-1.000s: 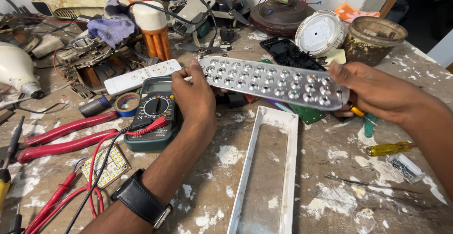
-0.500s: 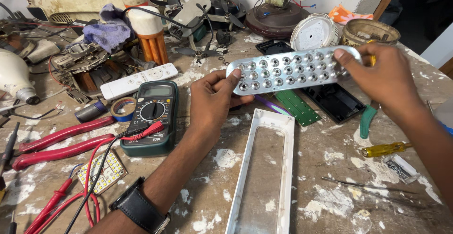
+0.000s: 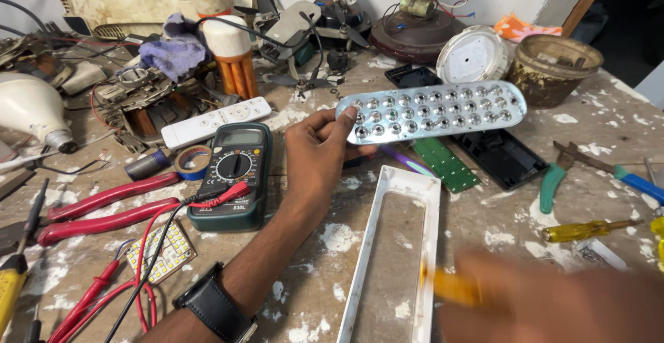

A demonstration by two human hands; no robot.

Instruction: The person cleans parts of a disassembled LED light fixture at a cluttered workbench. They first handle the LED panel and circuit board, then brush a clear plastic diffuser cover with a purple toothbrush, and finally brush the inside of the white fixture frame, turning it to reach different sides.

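- Far left at about 9 o'clock, a white lamp dome (image 3: pixel 28 111) is parked on the bench, with red-handled pliers (image 3: pixel 104 208) laid flat just below it.
- A small LED board (image 3: pixel 160 249) with red leads is seen at 7 o'clock, next to a dark green multimeter (image 3: pixel 235 173); a roll of tape (image 3: pixel 193 161) and a white remote (image 3: pixel 216 122) are sat just above that.
- The left hand (image 3: pixel 315 160), black watch on the wrist, is clenched on the near end of the silver reflector plate (image 3: pixel 432 111), thumb on top and fingers under. The plate is held up off the bench at roughly 12 to 1 o'clock, tilted, its far end unsupported.
- Judgement call: a plate pinched by one end like that is best kept level and gripped by the rim only, so the shiny cups aren't smudged or bent.
- The long white lamp housing (image 3: pixel 394 260) is lying at 6 o'clock, open side up, nothing in it but a bare floor.
- A green circuit board (image 3: pixel 446 163) and a black tray (image 3: pixel 501 156) are lying right under the plate.
- A brown pot (image 3: pixel 553 66) is stood at 2 o'clock; its contents can't be made out.
- The right hand (image 3: pixel 553 301) is blurred at 5 o'clock, something yellow-orange (image 3: pixel 453 288) showing at it. Whether it's properly gripped can't be told.
- Green-handled pliers (image 3: pixel 553 180) and a yellow screwdriver (image 3: pixel 584 230) are lying at 3 to 4 o'clock.
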